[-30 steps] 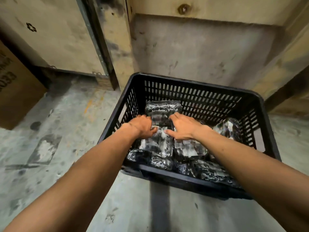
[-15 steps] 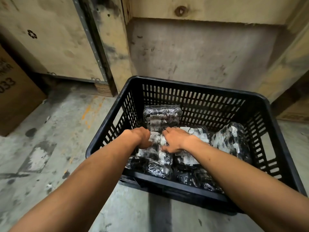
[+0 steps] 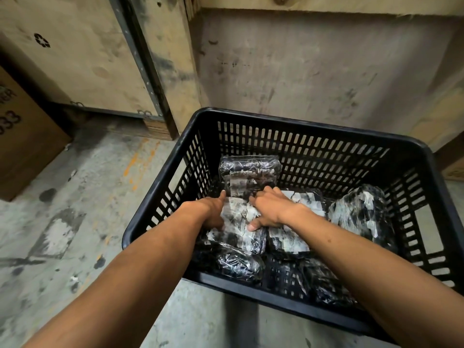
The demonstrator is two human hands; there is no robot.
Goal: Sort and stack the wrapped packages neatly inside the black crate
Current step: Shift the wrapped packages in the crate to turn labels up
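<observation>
Two bare forearms reach in from the bottom edge, with no sleeve, watch, band or glove on either, and no rings on the fingers that show. The left hand point(image 3: 212, 212) and right hand point(image 3: 270, 209) are bare, with short nails; small dark specks dot the right forearm

Cardboard box point(image 3: 22, 136) left of the crate point(image 3: 288, 126): "033" legible, letters above cut off. Recycling symbol point(image 3: 42, 40) on wooden panel point(image 3: 75, 59) behind it.

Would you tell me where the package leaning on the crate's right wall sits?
In the head view, the tilted package rests inside the black crate against its right wall, right of the right hand.
</observation>
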